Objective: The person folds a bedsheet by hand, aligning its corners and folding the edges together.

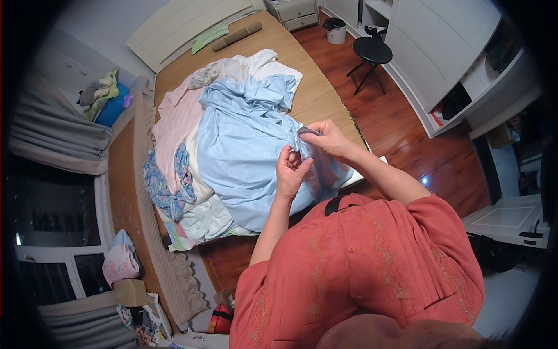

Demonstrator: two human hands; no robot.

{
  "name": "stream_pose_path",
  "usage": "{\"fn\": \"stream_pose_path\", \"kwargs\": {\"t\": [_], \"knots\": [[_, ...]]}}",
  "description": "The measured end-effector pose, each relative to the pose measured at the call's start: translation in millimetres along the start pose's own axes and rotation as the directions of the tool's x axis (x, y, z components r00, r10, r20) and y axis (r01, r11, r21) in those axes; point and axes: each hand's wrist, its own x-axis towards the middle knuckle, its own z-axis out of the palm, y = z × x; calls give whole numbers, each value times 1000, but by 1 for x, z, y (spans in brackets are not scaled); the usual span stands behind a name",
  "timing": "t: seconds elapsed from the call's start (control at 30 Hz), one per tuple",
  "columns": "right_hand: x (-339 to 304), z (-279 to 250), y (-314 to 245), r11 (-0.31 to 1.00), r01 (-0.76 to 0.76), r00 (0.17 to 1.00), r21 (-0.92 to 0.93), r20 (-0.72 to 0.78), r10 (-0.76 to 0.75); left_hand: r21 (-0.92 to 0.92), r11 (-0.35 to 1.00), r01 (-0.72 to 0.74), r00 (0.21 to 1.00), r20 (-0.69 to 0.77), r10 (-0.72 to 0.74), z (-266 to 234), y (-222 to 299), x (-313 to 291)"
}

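Observation:
A large light blue sheet (238,157) spreads over the near part of the bed, bunched up at its far end. Its near right edge is lifted between my hands. My right hand (330,141) pinches that edge between thumb and fingers. Just below and left of it, my left hand (293,173) is closed with curled fingers on the same cloth. Some of its fingertips are hidden in the folds. From between my hands the fabric hangs down toward my waist.
Pink cloth (177,110), white cloth (261,63) and a blue floral garment (165,180) lie around the sheet on the bed. A brown bolster (237,36) rests near the headboard (183,29). To the right stand a black stool (372,51) and a white bin (335,34).

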Motion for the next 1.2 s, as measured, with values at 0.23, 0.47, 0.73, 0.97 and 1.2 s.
{"fn": "stream_pose_path", "kwargs": {"t": [0.23,0.47,0.73,0.97,1.2], "knots": [[-2,2,1,999,3,1000,-52,-15,-4,496,864,-89,952,-212,219,-3,-4,1],[-11,0,-15,985,-35,997,-169,64,46,389,886,-251,936,-137,325,-6,17,-11],[-37,6,-18,984,-174,973,-46,148,179,306,952,14,998,-65,6,-19,38,-47],[-39,8,-7,993,-42,975,-107,214,65,822,510,-254,967,201,157,-32,26,-63],[-33,16,-42,982,-183,972,44,156,174,-62,998,-31,975,-220,16,-19,36,-56]]}}
